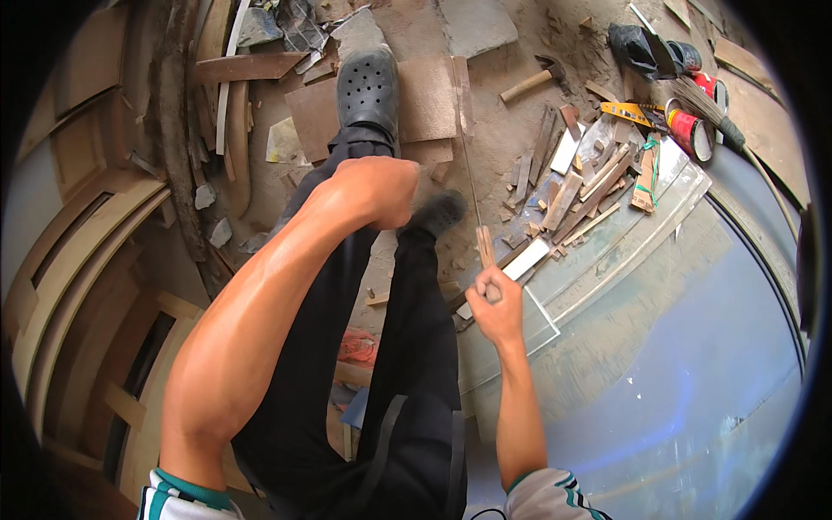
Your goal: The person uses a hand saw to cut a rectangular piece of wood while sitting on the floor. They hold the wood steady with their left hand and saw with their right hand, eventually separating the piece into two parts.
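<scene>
My right hand (496, 305) is wrapped round the wooden handle (486, 250) of a saw. Its long thin blade (472, 178) appears edge-on and runs away from me, along the right side of a brown wooden board (429, 100). On that board stands my left foot in a dark clog (367, 91). My left hand (386, 189) is closed and partly blurred over my left leg. Its fingers are mostly turned away, so anything in them is hidden. My other clog (440, 212) is on the floor beside the blade.
Several wood offcuts (563, 198) lie heaped at the right, beside a glass sheet (598, 251). Farther off are a hammer (530, 83), a yellow tool (631, 113), red cans (691, 137) and a brush (706, 104). Wooden frames (87, 251) lean at the left.
</scene>
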Motion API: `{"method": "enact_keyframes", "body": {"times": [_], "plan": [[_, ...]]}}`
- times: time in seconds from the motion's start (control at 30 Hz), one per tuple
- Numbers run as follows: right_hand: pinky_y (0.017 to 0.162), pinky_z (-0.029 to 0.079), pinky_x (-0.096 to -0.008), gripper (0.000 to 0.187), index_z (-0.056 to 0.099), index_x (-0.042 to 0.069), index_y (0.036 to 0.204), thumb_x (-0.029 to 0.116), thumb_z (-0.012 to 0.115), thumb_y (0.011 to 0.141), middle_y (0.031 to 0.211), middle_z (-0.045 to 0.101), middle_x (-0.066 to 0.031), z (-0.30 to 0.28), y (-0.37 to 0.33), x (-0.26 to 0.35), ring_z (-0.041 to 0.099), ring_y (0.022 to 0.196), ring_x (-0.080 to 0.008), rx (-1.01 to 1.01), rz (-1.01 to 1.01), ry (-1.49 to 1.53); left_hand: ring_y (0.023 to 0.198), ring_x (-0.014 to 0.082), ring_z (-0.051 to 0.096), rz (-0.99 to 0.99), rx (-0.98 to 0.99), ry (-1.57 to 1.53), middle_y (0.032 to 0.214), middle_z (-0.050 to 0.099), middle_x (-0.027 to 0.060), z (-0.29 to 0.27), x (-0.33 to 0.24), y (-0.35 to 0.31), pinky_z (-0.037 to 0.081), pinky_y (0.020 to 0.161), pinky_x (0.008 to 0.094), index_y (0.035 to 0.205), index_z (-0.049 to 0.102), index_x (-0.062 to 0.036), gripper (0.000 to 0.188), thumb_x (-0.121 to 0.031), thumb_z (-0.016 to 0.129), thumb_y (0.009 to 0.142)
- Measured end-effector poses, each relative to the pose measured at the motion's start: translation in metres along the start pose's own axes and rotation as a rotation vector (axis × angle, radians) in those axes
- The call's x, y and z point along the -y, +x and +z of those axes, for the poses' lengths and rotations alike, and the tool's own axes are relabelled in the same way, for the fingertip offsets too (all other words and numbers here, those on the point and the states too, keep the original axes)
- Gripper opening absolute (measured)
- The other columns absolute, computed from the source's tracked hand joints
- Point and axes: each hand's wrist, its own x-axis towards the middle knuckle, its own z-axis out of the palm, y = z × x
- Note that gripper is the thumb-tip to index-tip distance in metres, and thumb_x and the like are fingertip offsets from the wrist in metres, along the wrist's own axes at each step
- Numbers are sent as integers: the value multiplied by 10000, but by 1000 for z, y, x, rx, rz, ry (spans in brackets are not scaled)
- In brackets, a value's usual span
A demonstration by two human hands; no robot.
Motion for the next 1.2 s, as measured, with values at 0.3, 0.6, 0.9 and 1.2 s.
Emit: {"method": "enact_keyframes", "body": {"times": [0.3,0.6,0.9,1.2], "plan": [[620,438,-296,131,496,30,735,12,619,775,640,464,-56,19,81,-16,461,638,-115,-124,-189,9,944,358,681,-2,56,19,939,701,173,-5,-4,5,506,774,451,1074,622,-65,343,-26,541,742],[624,447,-304,110,516,22,753,35,619,790,647,495,-103,-2,108,-45,503,643,-128,-87,-141,2,948,364,677,58,29,51,942,699,186,-7,-20,2,507,778,451,1056,629,-57,298,-32,538,773],[662,456,-298,132,507,35,751,44,631,794,647,498,-37,5,34,-20,488,670,-114,-58,-132,-46,938,368,675,27,7,-24,953,698,189,0,-3,5,507,784,447,1051,628,-42,285,-30,549,777],[636,443,-290,134,498,25,751,31,628,785,638,472,-59,7,63,-28,476,642,-125,-73,-180,9,932,345,682,-1,17,-75,931,701,180,-5,-7,6,512,763,433,1051,630,-40,304,-22,552,757]]}}
